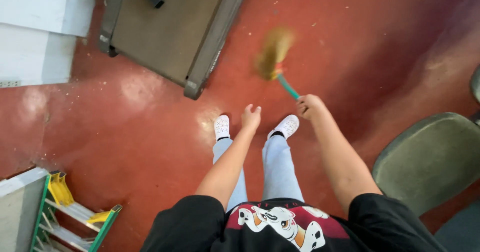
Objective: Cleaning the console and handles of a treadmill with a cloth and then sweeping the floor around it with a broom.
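The right hand (309, 106) is closed in a fist around the green handle of a small broom (276, 57), gripping it at the near end. From that grip the handle runs up and to the left, away from the person, to a straw-coloured brush head that is blurred and sits over the red floor (380, 42), far from the feet. The left hand (251, 117) holds nothing; its fingers are loosely curled, and it hangs just left of the right hand, above the gap between two white shoes (222, 127). The broom lies wholly on the far side of both hands, its head well apart from the left one. To the far left stands a grey treadmill (170, 32), its near corner close to the brush head. A green stepladder (70, 209) sits at the near left, and a dark round chair seat (430, 157) at the right.
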